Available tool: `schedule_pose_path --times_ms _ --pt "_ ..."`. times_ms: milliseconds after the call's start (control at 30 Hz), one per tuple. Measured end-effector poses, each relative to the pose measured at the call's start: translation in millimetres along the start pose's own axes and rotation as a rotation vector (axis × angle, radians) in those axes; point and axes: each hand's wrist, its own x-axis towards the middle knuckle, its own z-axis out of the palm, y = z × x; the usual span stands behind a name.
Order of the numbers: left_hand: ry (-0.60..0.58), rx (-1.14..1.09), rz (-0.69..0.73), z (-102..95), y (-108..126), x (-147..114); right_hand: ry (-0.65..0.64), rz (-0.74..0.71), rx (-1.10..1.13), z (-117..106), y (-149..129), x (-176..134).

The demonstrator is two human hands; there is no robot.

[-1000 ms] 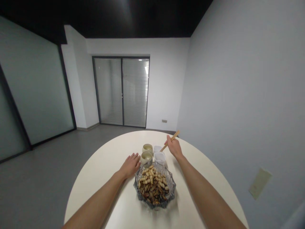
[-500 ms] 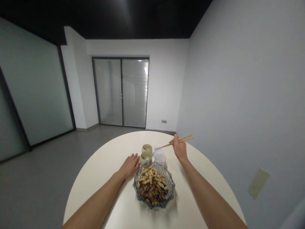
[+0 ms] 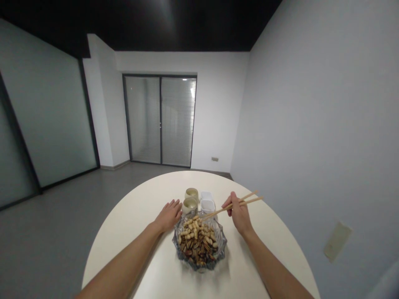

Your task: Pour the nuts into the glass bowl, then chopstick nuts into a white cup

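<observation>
A cut-glass bowl (image 3: pixel 180 252) full of peanuts and dark seeds stands on the round white table (image 3: pixel 134 216) in front of me. My left hand (image 3: pixel 170 214) lies flat on the table, fingers apart, just left of the bowl's far rim. My right hand (image 3: pixel 239 213) holds a pair of wooden chopsticks (image 3: pixel 232 204); their tips reach over the bowl's far right edge. Beyond the bowl stand two beige cups, one nearer (image 3: pixel 190 204) and one farther (image 3: pixel 191 193), and two small white containers, the nearer (image 3: pixel 208 204) and the farther (image 3: pixel 205 194).
A grey wall (image 3: pixel 311 124) runs close along the table's right side. Grey floor lies to the left, bounded by glass partitions (image 3: pixel 43 124). A sliding glass door with blinds (image 3: pixel 160 120) is in the far wall.
My right hand has come back toward me with the chopsticks, and their tips have swung down from near the white containers to the bowl's rim. My left hand has stayed put.
</observation>
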Motion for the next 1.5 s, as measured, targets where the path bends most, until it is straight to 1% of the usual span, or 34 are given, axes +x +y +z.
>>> schedule_pose_path --times_ms 233,367,667,833,1033,1300,1500 --pt "-0.022 -0.002 0.006 -6.9 6 -3 -0.122 0.056 -0.025 8 1 -3" --pt "-0.027 0.005 0.010 -9.8 7 -4 -0.134 0.066 -0.028 7 3 -4" --pt "-0.032 0.006 0.000 -8.5 6 -3 -0.072 0.065 0.016 3 2 -2" --pt "-0.038 0.012 0.004 -8.1 5 -3 -0.003 0.056 0.029 2 3 0" --pt "-0.021 0.026 0.006 -4.6 3 -2 0.017 0.056 0.023 0 4 2" --pt "-0.030 0.023 0.011 -5.9 3 -2 0.178 0.010 -0.014 -8 7 5" --pt "-0.040 0.021 0.009 -6.5 3 -3 0.236 0.024 -0.062 -15 16 10"
